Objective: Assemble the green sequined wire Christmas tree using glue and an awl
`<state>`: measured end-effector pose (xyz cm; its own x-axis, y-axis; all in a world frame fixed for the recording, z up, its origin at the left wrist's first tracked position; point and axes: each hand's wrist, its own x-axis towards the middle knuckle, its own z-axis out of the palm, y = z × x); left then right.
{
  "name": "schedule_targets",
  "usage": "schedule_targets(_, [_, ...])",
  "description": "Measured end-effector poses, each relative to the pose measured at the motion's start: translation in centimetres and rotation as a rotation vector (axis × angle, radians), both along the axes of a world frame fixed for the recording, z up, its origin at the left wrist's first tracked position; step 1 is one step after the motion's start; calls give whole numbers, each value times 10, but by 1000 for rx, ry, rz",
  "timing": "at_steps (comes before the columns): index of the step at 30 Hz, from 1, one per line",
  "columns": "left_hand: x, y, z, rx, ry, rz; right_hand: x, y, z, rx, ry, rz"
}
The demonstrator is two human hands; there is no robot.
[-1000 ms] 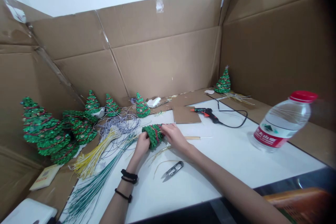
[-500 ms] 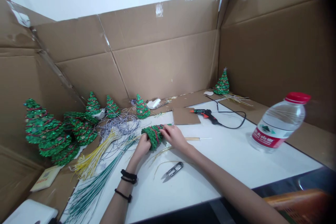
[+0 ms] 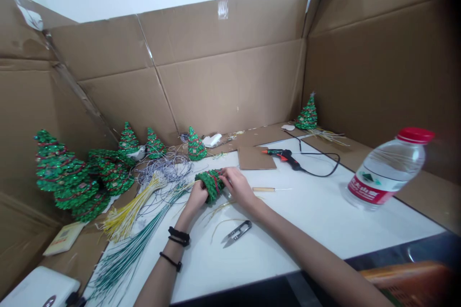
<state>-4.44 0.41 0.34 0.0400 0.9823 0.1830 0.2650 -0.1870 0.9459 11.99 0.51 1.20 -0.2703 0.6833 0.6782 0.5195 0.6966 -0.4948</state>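
Near the middle of the white surface (image 3: 281,240), the left grip (image 3: 198,195) is closed around the wide end of a small green tree (image 3: 210,185), which lies tilted with its narrow end toward the right grip (image 3: 236,184). The right grip has thumb and fingers drawn together at the tree's side, by its red trim (image 3: 217,183); whether they pinch a strand cannot be told. Black bands (image 3: 179,236) circle the left wrist.

Just beyond the right grip, to its right, lies an awl (image 3: 264,189) with a wooden handle. Nearer the body, below both grips, are metal snips (image 3: 237,234) and a thin loose yellow strand (image 3: 225,221). Farther out past the right grip, a glue gun (image 3: 284,154) lies with its tip at the edge of a cardboard square (image 3: 256,159), its black cord (image 3: 338,162) looping right. A water bottle (image 3: 387,172) with a red cap stands well right of the right grip.

Left of the left grip, a yellow bundle (image 3: 132,212) and a green bundle (image 3: 126,258) fan out beside tangled purplish wire (image 3: 166,169). Beyond this tangle stand more decorated trees (image 3: 196,147), and a white bird (image 3: 137,154) sits among those farther left.
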Motion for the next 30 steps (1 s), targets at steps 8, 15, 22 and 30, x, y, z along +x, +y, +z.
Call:
schedule_targets(8, [2,-1,4,-1,-41,-2,-12,4,-8,-210,274,141])
schedule_targets(15, [6,-11,7,-126,-164,11,-11,2,3,-184,301,90])
schedule_targets(22, [15,-15,7,-269,-330,10,-15,-2,1,-253,433,114])
schedule_targets(30, [10,-14,10,-302,-287,-36,-14,2,3,-290,468,94])
